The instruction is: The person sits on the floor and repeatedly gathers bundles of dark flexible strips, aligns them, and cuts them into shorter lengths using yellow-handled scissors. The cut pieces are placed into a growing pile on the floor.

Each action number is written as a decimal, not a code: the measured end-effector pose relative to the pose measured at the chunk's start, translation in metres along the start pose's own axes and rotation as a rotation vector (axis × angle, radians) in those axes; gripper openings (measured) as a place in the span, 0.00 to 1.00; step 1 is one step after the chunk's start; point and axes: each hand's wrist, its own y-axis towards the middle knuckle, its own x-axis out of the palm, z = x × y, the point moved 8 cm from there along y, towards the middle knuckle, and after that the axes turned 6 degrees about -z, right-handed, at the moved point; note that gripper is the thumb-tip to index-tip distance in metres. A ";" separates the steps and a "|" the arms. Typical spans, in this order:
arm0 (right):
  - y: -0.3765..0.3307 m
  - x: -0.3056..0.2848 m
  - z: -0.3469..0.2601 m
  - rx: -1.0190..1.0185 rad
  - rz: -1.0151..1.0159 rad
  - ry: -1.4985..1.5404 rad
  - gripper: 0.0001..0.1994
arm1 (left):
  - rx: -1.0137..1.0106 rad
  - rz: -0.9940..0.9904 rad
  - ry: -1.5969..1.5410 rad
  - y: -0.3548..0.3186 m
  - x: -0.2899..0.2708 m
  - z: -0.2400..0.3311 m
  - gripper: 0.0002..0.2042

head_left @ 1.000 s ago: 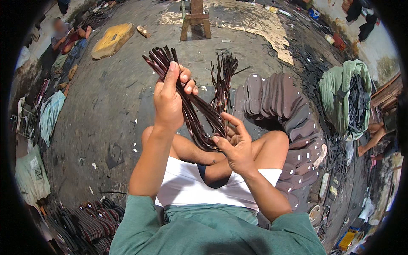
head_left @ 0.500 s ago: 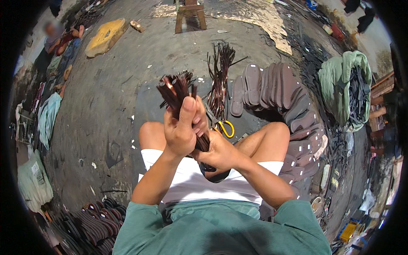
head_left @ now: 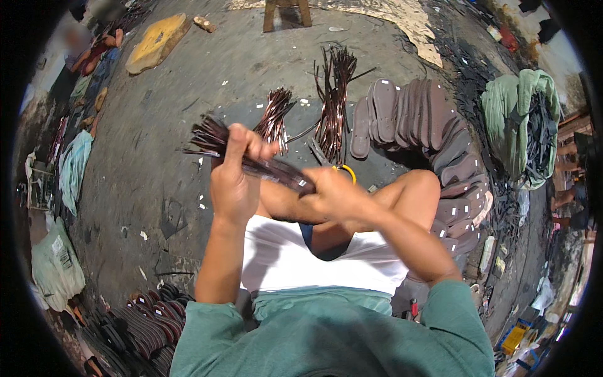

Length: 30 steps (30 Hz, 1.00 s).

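Observation:
A bundle of dark brown glossy strips [head_left: 272, 171] is stretched slantwise between my two hands, above my crossed legs. My left hand [head_left: 237, 163] wraps round it near its splayed end, thumb up. At the other end my right hand [head_left: 336, 195] grips the strips, its fingers slightly blurred. Just beyond, a second bundle of strips [head_left: 274, 119] lies on the dark mat, and a larger bundle [head_left: 336, 107] lies to its right. Scissors with a yellow handle [head_left: 345, 174] lie at the near end of the larger bundle, partly hidden behind my right hand.
A curved row of brown shoe soles [head_left: 411, 116] runs round my right knee. Behind it stands a green sack [head_left: 502, 119] of dark strips. More stacked soles [head_left: 141, 330] lie at lower left. A yellow-topped block [head_left: 157, 44] and a wooden stool [head_left: 287, 16] stand farther off. Another person sits at far left.
The held bundle has swung from near upright to a leftward slant, and my hands have moved apart. The smaller bundle on the mat now shows from behind it. My view has shifted slightly.

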 end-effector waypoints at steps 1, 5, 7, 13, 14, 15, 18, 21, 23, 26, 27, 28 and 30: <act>0.003 -0.016 0.009 -0.023 0.079 -0.164 0.14 | 0.146 0.039 0.247 -0.001 -0.003 0.015 0.15; 0.010 -0.046 -0.005 -0.032 0.012 -0.612 0.09 | 0.725 0.176 1.226 -0.021 0.036 0.074 0.40; 0.018 -0.042 -0.019 -0.074 -0.075 -0.793 0.09 | 0.441 -0.393 1.452 -0.012 0.058 0.014 0.39; 0.030 -0.059 -0.036 -0.218 0.091 -0.827 0.21 | -0.184 -0.556 1.439 0.014 0.012 -0.052 0.31; 0.026 -0.073 -0.041 -0.340 0.301 -0.783 0.23 | -0.061 -0.494 1.393 0.014 0.003 -0.050 0.28; 0.019 -0.085 -0.043 -0.462 0.507 -0.726 0.26 | 0.238 -0.419 1.182 0.016 -0.003 -0.043 0.21; 0.017 -0.097 0.084 -0.065 0.835 -0.182 0.29 | -0.308 -0.185 0.564 0.021 -0.034 -0.055 0.16; 0.026 0.026 0.235 0.695 0.172 -0.380 0.41 | -0.252 -0.105 0.299 0.012 -0.010 -0.056 0.19; 0.030 0.056 0.259 0.690 0.139 -0.384 0.38 | -0.198 -0.119 0.205 0.013 -0.003 -0.058 0.25; 0.032 0.067 0.272 0.642 0.144 -0.395 0.35 | -0.106 -0.164 0.154 0.014 0.008 -0.051 0.26; 0.034 0.070 0.277 0.664 0.111 -0.369 0.35 | -0.129 -0.223 0.103 0.012 0.009 -0.052 0.27; 0.039 0.063 0.278 0.678 0.086 -0.353 0.34 | -0.107 -0.212 0.097 0.013 0.007 -0.051 0.28; 0.032 0.055 0.274 0.663 0.152 -0.246 0.28 | -0.065 -0.190 0.086 0.012 0.006 -0.048 0.29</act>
